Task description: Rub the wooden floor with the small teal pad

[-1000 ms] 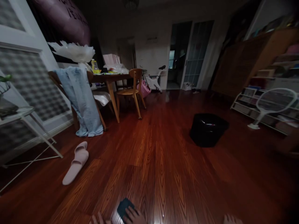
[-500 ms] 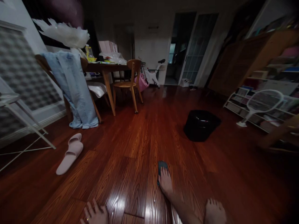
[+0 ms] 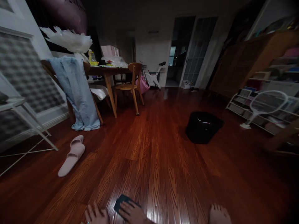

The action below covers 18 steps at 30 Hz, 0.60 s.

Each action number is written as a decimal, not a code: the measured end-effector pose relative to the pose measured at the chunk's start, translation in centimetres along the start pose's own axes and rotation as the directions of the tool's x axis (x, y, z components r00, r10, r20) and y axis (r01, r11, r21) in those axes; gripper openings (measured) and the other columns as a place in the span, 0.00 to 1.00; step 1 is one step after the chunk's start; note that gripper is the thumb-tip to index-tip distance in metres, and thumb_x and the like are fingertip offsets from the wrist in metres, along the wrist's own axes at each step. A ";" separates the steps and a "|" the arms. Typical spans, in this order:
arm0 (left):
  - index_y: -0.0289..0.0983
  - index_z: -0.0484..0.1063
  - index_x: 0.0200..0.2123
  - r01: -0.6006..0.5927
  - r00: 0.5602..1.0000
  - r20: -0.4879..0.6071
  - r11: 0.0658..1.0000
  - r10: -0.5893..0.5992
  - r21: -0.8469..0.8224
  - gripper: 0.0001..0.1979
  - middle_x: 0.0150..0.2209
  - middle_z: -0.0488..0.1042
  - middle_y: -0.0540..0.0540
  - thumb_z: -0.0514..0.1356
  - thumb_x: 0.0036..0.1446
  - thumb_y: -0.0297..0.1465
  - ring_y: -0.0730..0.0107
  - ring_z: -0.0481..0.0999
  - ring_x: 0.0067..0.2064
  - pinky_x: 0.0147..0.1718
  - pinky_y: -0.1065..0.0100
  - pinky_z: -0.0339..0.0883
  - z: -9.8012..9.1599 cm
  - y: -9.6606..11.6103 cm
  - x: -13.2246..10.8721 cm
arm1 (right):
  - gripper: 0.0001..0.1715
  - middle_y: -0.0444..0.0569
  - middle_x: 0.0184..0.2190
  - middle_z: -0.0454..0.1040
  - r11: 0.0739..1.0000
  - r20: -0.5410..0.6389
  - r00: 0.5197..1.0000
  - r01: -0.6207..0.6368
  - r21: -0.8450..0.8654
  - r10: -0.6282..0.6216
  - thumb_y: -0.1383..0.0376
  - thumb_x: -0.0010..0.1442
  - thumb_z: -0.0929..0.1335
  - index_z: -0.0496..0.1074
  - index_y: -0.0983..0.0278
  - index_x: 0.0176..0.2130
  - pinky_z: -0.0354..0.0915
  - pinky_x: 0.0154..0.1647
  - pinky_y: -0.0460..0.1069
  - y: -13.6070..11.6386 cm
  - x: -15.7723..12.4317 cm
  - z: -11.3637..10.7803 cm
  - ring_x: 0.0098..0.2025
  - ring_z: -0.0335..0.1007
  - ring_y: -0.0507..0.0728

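Observation:
A dark green-grey cloth (image 3: 122, 203) lies on the glossy red-brown wood floor (image 3: 156, 149) at the bottom of the view. My right hand (image 3: 133, 211) is pressed down over this cloth and holds it against the boards, fingers stretched across it. To its left, my left hand (image 3: 96, 214) rests on the floor with fingers spread and nothing in it; a ring shows on one finger. The lower edge of the picture cuts off both hands. My bare foot (image 3: 219, 214) is at the bottom right.
A black bin (image 3: 203, 128) stands on the floor to the right. Pink slippers (image 3: 72, 157) lie at left, near a white folding stand (image 3: 35, 124). Jeans (image 3: 79, 93) hang over a chair by the table. Another wooden chair (image 3: 132, 87) and a white racket-shaped object (image 3: 266, 104) stand farther off.
My right hand has drawn the cloth back towards me and to the left, close to my left hand. My left hand stays in place, and the view has shifted slightly.

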<state>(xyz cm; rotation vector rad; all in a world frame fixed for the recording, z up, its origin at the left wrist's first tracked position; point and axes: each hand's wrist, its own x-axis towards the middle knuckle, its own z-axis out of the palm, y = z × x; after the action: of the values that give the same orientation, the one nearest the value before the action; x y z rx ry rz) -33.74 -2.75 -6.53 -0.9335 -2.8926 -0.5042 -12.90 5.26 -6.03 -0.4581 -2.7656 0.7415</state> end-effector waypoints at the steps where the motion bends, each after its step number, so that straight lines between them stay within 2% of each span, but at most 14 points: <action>1: 0.34 0.57 0.69 0.012 1.000 -0.008 1.000 -0.012 0.011 0.36 0.69 0.58 0.33 0.48 0.57 0.35 0.47 0.57 0.70 0.64 0.40 0.52 -0.1 0.1 -0.1 | 0.40 0.34 0.71 0.49 0.999 0.012 1.000 -0.011 0.030 0.011 0.55 0.66 0.60 0.41 0.39 0.71 0.55 0.70 0.57 0.4 -0.4 -1.6 0.71 0.51 0.56; 3: 0.32 0.60 0.67 0.029 0.999 -0.020 0.999 -0.029 0.031 0.34 0.69 0.58 0.34 0.46 0.59 0.35 0.48 0.57 0.70 0.65 0.42 0.51 -0.5 0.5 -0.3 | 0.41 0.34 0.72 0.48 0.988 -0.011 0.988 -0.153 0.028 0.154 0.57 0.64 0.61 0.44 0.41 0.71 0.49 0.72 0.57 2.1 -1.4 -5.1 0.72 0.48 0.57; 4: 0.30 0.61 0.67 0.026 0.999 -0.021 0.999 -0.025 0.035 0.33 0.69 0.58 0.34 0.44 0.60 0.35 0.48 0.57 0.70 0.65 0.42 0.50 -0.7 0.7 -0.5 | 0.40 0.35 0.72 0.50 0.959 -0.062 0.957 -0.283 0.006 0.283 0.59 0.63 0.60 0.47 0.44 0.71 0.48 0.73 0.57 3.2 -2.1 -6.8 0.72 0.47 0.57; 5: 0.29 0.61 0.66 0.021 1.000 -0.022 0.999 -0.020 0.036 0.33 0.69 0.58 0.33 0.43 0.61 0.35 0.48 0.57 0.70 0.66 0.42 0.50 -1.0 1.0 -0.6 | 0.39 0.38 0.72 0.52 0.905 -0.129 0.898 -0.425 -0.016 0.420 0.61 0.63 0.59 0.51 0.48 0.71 0.47 0.73 0.57 4.5 -3.0 -8.3 0.73 0.47 0.58; 6: 0.29 0.62 0.66 0.018 1.000 -0.024 0.999 -0.017 0.034 0.33 0.69 0.58 0.33 0.42 0.61 0.35 0.47 0.57 0.70 0.66 0.41 0.49 -1.3 1.2 -0.7 | 0.38 0.41 0.71 0.54 0.825 -0.217 0.809 -0.564 -0.028 0.546 0.63 0.63 0.58 0.55 0.52 0.70 0.47 0.73 0.57 5.8 -4.0 -9.6 0.73 0.47 0.58; 8: 0.28 0.62 0.66 0.025 0.999 -0.033 0.999 -0.024 0.028 0.33 0.69 0.58 0.32 0.42 0.61 0.34 0.48 0.56 0.70 0.66 0.41 0.49 -1.7 1.4 -0.9 | 0.36 0.48 0.71 0.56 0.637 -0.381 0.593 -0.771 -0.013 0.709 0.63 0.64 0.55 0.58 0.59 0.69 0.49 0.72 0.59 8.4 -6.5 -11.6 0.73 0.47 0.60; 9: 0.28 0.62 0.66 0.027 0.999 -0.034 0.999 -0.026 0.026 0.33 0.69 0.58 0.32 0.41 0.61 0.34 0.48 0.56 0.70 0.66 0.42 0.49 -1.8 1.5 -1.0 | 0.36 0.52 0.71 0.56 0.560 -0.443 0.500 -0.828 0.007 0.744 0.63 0.65 0.53 0.58 0.62 0.69 0.49 0.71 0.61 9.5 -8.0 -12.2 0.73 0.47 0.61; 11: 0.29 0.61 0.67 0.024 0.999 -0.028 0.999 -0.023 0.025 0.33 0.69 0.59 0.33 0.42 0.62 0.34 0.50 0.55 0.71 0.66 0.43 0.48 -1.9 1.5 -1.1 | 0.37 0.57 0.71 0.54 0.476 -0.542 0.371 -0.877 0.062 0.754 0.62 0.67 0.49 0.53 0.66 0.71 0.49 0.70 0.64 11.1 -10.7 -12.7 0.73 0.46 0.62; 13: 0.29 0.60 0.67 0.024 1.000 -0.017 0.999 -0.024 0.029 0.33 0.69 0.59 0.34 0.42 0.61 0.34 0.50 0.55 0.71 0.67 0.43 0.47 -1.7 1.4 -1.1 | 0.38 0.56 0.72 0.52 0.465 -0.620 0.298 -0.877 0.123 0.726 0.63 0.67 0.44 0.47 0.63 0.73 0.51 0.70 0.65 11.8 -12.4 -12.3 0.73 0.47 0.61; 15: 0.30 0.60 0.67 0.033 0.999 -0.011 0.999 -0.032 0.033 0.33 0.69 0.58 0.34 0.43 0.61 0.34 0.50 0.54 0.71 0.67 0.44 0.47 -1.6 1.4 -1.1 | 0.39 0.51 0.72 0.52 0.471 -0.678 0.240 -0.865 0.175 0.694 0.63 0.67 0.42 0.44 0.56 0.73 0.55 0.68 0.66 11.8 -12.5 -11.2 0.72 0.49 0.61; 17: 0.29 0.60 0.67 0.032 0.999 -0.017 0.999 -0.031 0.039 0.33 0.70 0.57 0.34 0.42 0.61 0.33 0.50 0.54 0.71 0.68 0.44 0.46 -1.7 1.5 -1.1 | 0.38 0.50 0.72 0.55 0.470 -0.695 0.230 -0.865 0.175 0.682 0.59 0.68 0.42 0.43 0.53 0.73 0.58 0.65 0.70 11.0 -11.0 -9.6 0.72 0.51 0.65; 18: 0.29 0.60 0.67 0.027 0.999 -0.022 0.999 -0.026 0.044 0.33 0.70 0.57 0.34 0.42 0.61 0.33 0.50 0.53 0.71 0.68 0.44 0.45 -1.8 1.6 -1.1 | 0.37 0.51 0.71 0.56 0.475 -0.687 0.253 -0.867 0.152 0.681 0.57 0.69 0.43 0.44 0.52 0.73 0.58 0.64 0.72 10.3 -9.7 -8.8 0.71 0.51 0.67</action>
<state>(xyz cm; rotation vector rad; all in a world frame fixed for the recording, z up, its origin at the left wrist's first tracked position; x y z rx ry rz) -31.99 -2.73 -4.58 -0.8793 -2.8876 -0.4473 1.14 14.19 -5.44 -1.8660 -1.7405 0.2107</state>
